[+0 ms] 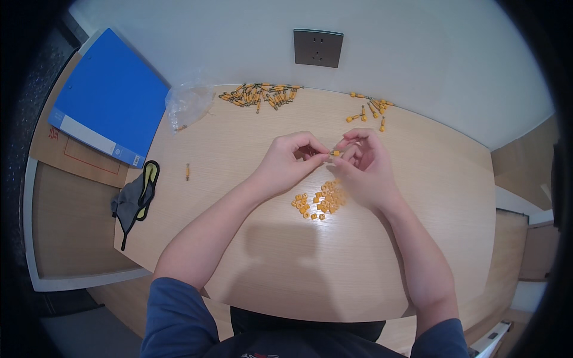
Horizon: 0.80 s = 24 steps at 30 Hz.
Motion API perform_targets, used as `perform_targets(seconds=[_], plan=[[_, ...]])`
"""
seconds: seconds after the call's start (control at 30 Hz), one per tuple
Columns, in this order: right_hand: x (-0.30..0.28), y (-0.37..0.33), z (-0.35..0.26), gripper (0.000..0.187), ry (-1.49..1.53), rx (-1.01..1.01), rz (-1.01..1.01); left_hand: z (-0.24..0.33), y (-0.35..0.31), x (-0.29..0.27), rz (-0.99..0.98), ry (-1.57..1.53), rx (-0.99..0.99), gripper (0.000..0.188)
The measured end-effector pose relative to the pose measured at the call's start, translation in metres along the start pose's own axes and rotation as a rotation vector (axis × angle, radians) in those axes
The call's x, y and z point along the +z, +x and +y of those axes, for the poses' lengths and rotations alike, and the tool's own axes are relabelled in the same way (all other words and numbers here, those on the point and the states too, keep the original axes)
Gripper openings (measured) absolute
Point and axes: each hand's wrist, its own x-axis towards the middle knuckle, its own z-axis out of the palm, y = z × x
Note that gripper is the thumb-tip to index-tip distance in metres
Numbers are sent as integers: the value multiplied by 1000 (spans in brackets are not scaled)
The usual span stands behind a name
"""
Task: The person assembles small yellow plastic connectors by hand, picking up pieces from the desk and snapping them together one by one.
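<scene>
Over the middle of the table, my two hands meet fingertip to fingertip. My left hand [293, 160] is closed in a pinch on a slim pin piece, mostly hidden by the fingers. Right beside it, my right hand [369, 170] pinches a small yellow cap [336, 153] between thumb and fingers. Below the hands lies a loose heap of yellow caps [329, 198], partly behind my right hand. Against the wall at far left is a pile of yellow pin pieces with metal ends [262, 95]. Several capped pin pieces [374, 106] lie at far right.
A single pin piece [187, 172] lies apart on the left of the table [268, 274]. A clear plastic bag [190, 106], a blue binder [113, 95] on a brown folder, and a grey mask-like cloth item [135, 200] occupy the left edge. A dark socket [318, 48] is on the wall.
</scene>
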Motion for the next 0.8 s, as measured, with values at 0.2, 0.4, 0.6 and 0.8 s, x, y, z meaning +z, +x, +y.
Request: perform_targets(seconds=[0.2,0.4,0.6,0.8], plan=[[-16,3,1,26,194,205,-47,3,0,1,-10,14,-28,5],[-9,1,4,15,-177,70,-68,1,0,0,17,36,-25,5],[-3,1,7,17,-26,114,-20,-5,1,-1,18,7,-15,5],[-15,3,13,14,-220,84,-11,6,-1,1,-33,20,-46,5]])
